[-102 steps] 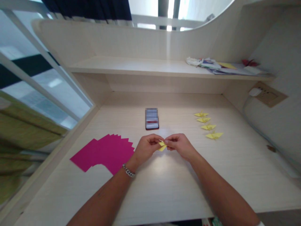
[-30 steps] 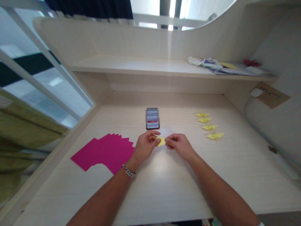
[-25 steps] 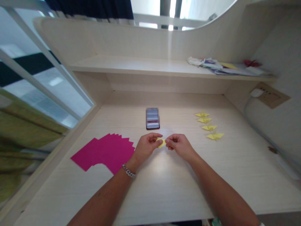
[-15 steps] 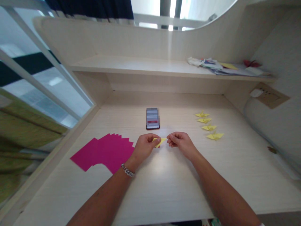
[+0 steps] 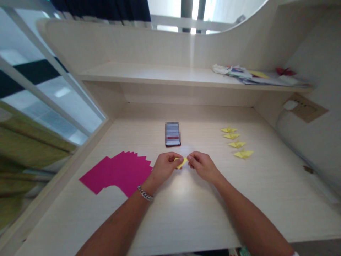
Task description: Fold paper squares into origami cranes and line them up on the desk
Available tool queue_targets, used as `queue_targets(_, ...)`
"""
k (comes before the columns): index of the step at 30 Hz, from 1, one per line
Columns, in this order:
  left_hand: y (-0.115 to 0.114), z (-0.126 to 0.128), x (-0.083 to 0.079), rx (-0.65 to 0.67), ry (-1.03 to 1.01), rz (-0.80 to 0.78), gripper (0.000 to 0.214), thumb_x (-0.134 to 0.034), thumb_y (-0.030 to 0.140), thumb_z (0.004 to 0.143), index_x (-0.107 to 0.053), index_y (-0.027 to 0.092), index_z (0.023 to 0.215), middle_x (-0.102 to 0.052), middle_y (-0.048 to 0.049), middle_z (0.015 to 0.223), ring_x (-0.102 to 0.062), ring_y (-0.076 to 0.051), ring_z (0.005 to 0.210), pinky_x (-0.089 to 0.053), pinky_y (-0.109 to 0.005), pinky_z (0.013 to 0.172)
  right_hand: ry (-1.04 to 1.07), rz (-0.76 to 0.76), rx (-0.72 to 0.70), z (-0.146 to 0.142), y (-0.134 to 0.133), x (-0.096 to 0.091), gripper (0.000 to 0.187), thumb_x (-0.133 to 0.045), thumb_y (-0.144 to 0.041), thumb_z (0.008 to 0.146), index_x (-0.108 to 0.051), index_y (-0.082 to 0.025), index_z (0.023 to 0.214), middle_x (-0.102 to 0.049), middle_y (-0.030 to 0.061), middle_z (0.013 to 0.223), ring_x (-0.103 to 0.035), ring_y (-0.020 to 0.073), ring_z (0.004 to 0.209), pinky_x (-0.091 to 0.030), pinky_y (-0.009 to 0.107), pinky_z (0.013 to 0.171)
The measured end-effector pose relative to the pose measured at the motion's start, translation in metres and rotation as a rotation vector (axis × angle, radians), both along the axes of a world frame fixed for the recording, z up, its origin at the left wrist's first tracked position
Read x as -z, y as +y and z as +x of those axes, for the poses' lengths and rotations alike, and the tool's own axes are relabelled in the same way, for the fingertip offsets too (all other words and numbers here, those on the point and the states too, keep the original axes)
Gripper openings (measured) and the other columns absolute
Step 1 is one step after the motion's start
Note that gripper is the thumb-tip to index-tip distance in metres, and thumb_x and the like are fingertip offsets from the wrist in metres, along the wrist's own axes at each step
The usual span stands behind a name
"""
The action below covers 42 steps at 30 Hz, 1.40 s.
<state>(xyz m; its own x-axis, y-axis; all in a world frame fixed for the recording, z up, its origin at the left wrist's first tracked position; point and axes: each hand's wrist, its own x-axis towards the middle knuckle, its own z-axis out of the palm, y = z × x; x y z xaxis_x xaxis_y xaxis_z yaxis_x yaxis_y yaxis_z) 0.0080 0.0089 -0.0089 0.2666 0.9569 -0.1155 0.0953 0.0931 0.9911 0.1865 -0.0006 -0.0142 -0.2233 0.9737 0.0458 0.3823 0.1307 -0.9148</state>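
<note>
A small piece of folded yellow paper [image 5: 181, 163] is pinched between the thumb and fingers of my left hand [image 5: 167, 166]. At the paper's right tip, my right hand [image 5: 203, 165] closes its thumb and forefinger on the corner. My fingers cover part of the paper, so its full shape is hidden. Several folded yellow paper cranes [image 5: 244, 154] stand in a column on the desk to the right of my hands. A fan of magenta paper sheets [image 5: 125, 172] lies left of my left hand, partly behind the wrist.
A phone [image 5: 173, 134] with a blurred screen lies just beyond my hands on the desk [image 5: 181, 220]. Above the desk's back runs a shelf [image 5: 160, 75] with papers [image 5: 263, 79] at its right. A plugged cable [image 5: 282, 137] hangs from the wall socket [image 5: 309, 107] at right.
My right hand has moved slightly left, and its fingertips now meet the yellow paper's right corner. My left hand keeps its pinch with barely any shift.
</note>
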Motion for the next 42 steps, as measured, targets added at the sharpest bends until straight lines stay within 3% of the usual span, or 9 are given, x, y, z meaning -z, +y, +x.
queue_targets(6, 0.000, 0.000, -0.002, -0.027, -0.045, -0.040, 0.021, -0.069, 0.031, 0.070, -0.068, 0.012, 0.077, -0.066, -0.0036, 0.060, -0.058, -0.012, 0.054, -0.045, -0.023, 0.054, 0.301, -0.181, -0.063, 0.000, 0.004, 0.001, 0.021, -0.061, -0.035, 0.076, -0.065, -0.014, 0.080, -0.064, 0.0027, 0.068, -0.057, 0.0126, 0.060, -0.046, 0.026, 0.060)
queue_targets(15, 0.000, -0.001, 0.004, -0.025, -0.045, -0.065, 0.023, -0.069, 0.033, 0.070, -0.069, 0.012, 0.079, -0.067, -0.0052, 0.066, -0.060, -0.013, 0.057, -0.048, -0.025, 0.056, 0.301, -0.238, 0.022, 0.000, 0.003, -0.004, 0.017, -0.066, -0.025, 0.068, -0.070, -0.012, 0.080, -0.064, 0.0017, 0.060, -0.056, 0.0111, 0.052, -0.045, 0.025, 0.056)
queue_targets(32, 0.000, -0.002, 0.002, -0.015, -0.059, -0.092, 0.023, -0.068, 0.032, 0.072, -0.068, 0.011, 0.082, -0.068, -0.0059, 0.069, -0.061, -0.013, 0.059, -0.049, -0.026, 0.058, 0.377, -0.291, 0.029, 0.000, 0.001, -0.010, 0.018, -0.066, -0.028, 0.067, -0.070, -0.013, 0.075, -0.068, 0.0043, 0.065, -0.058, 0.0113, 0.054, -0.047, 0.026, 0.057)
queue_targets(42, -0.002, 0.000, 0.001, -0.005, 0.017, 0.065, 0.022, -0.063, 0.035, 0.075, -0.067, 0.013, 0.079, -0.067, -0.0042, 0.063, -0.059, -0.013, 0.057, -0.046, -0.024, 0.056, 0.559, -0.418, 0.042, -0.002, 0.003, -0.006, 0.021, -0.066, -0.031, 0.067, -0.066, -0.014, 0.078, -0.068, 0.0049, 0.068, -0.059, 0.0112, 0.054, -0.046, 0.023, 0.054)
